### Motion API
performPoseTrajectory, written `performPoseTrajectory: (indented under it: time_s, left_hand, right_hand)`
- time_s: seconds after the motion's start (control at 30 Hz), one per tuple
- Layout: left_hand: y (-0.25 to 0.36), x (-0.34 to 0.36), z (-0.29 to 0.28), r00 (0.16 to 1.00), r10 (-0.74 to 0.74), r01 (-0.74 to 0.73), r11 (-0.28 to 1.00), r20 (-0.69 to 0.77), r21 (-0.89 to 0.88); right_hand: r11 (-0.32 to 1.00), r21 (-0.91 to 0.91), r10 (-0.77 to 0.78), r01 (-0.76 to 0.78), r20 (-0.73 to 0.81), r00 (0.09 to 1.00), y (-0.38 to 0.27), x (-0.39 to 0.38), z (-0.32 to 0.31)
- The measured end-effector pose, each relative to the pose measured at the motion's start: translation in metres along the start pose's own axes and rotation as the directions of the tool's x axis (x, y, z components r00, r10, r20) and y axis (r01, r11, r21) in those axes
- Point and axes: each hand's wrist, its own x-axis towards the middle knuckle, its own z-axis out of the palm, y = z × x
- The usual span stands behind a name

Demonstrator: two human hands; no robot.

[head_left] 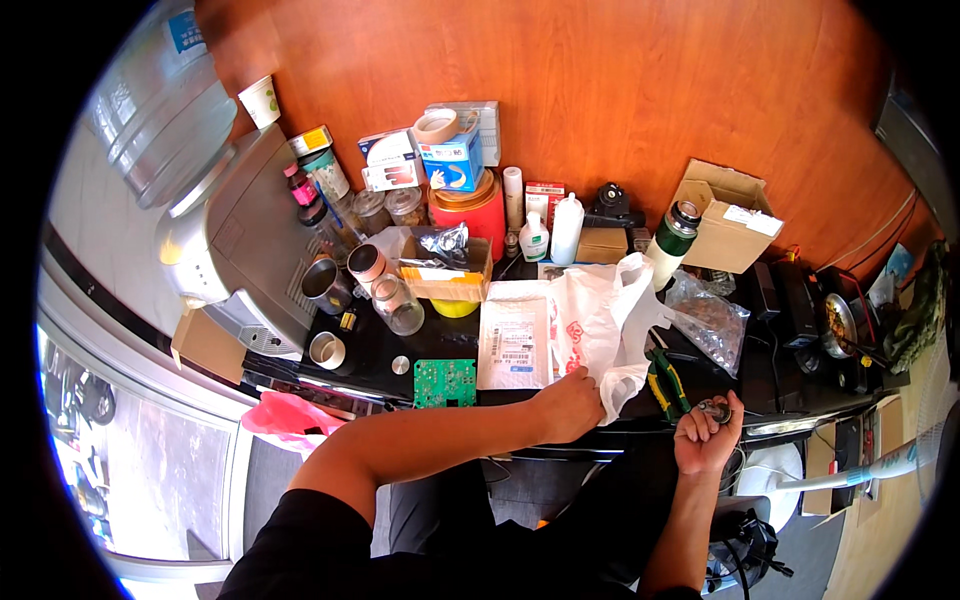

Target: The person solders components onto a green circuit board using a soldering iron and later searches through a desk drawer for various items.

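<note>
At the desk's front edge, my left hand [570, 406] is closed on the near edge of a white plastic bag [600, 310] with red print. Off to the right, the fingers of my right hand [703, 448] curl around a small shiny metal piece [716, 409], whose exact kind I cannot make out. Between the hands lie pliers [664, 382] with green and yellow handles, close to the bag. A white labelled mailing envelope [514, 340] lies beside and partly under the bag. Left of it is a green circuit board [445, 384].
Along the wall stand a white bottle [567, 230], a green-and-white thermos [675, 240] and an open cardboard box [728, 220]. A clear plastic bag [708, 322] lies right of the white one. Glass jars [397, 306], a cup [327, 350] and a water dispenser [235, 220] occupy the left.
</note>
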Motion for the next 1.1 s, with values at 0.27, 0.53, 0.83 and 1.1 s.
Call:
performPoseTrajectory:
  time_s: [0.27, 0.53, 0.83, 1.1]
  left_hand:
    - [0.000, 0.001, 0.009, 1.000, -0.018, 0.018, 1.000, -0.018, -0.009]
    - [-0.001, 0.001, -0.014, 1.000, -0.020, 0.021, 0.998, 0.023, -0.056]
    - [-0.058, 0.016, -0.055, 0.770, -0.589, 0.497, 0.795, -0.245, -0.348]
    - [-0.166, 0.034, -0.065, 0.438, -0.821, -0.236, -0.497, 0.365, -0.835]
  right_hand:
    - [1.000, -0.005, 0.017, -0.017, 0.000, 1.000, 0.000, 0.001, 0.000]
    - [0.998, 0.024, 0.051, -0.052, 0.040, 0.998, -0.001, 0.000, -0.002]
    - [0.998, 0.047, 0.033, -0.035, 0.030, 0.999, -0.002, -0.001, 0.004]
    - [0.996, 0.087, 0.026, -0.027, 0.006, 1.000, -0.005, -0.003, 0.005]
